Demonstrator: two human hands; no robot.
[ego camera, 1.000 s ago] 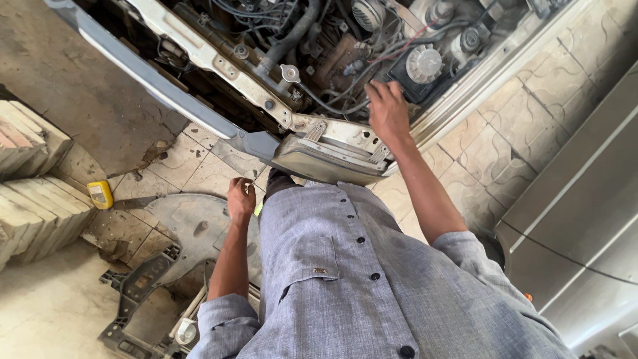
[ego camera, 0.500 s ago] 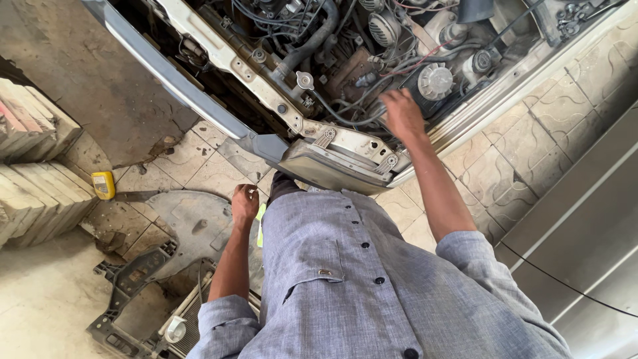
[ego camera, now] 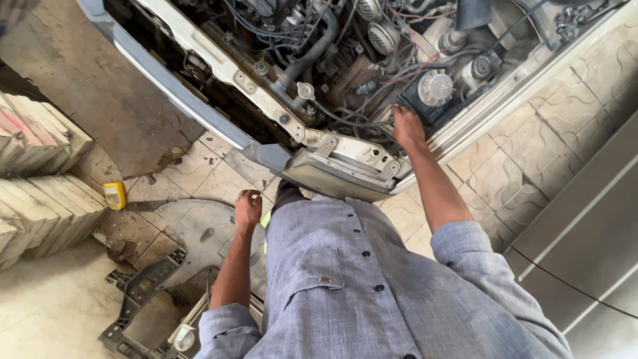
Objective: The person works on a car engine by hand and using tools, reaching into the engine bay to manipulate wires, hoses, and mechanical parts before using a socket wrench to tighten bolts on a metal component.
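Headlight (ego camera: 342,174) at the corner of the car's open front is the thing nearest both hands: a wide lamp unit in a metal frame, seated just below the engine bay (ego camera: 345,66) and right in front of the person's grey shirt (ego camera: 359,286). It looks stiff and fairly light for its bulk, with a smooth lens that would likely be slippery and could crack or scratch, so the safer hold seems to be the metal frame and its brackets along the top edge, not the lens face. The right hand (ego camera: 407,129) reaches into the bay just above the lamp's far end, fingers bent down among black hoses (ego camera: 312,46) and wires beside a round white cap (ego camera: 435,86) on what seems to be a fluid reservoir; what is inside it cannot be seen, and whether the fingers grip anything cannot be told. The left hand (ego camera: 248,207) hangs low by the hip, loosely curled, and whether it holds something small is unclear. On the tiled floor lie a grey plastic panel (ego camera: 189,229) and a small yellow container (ego camera: 115,195), well apart from the lamp.
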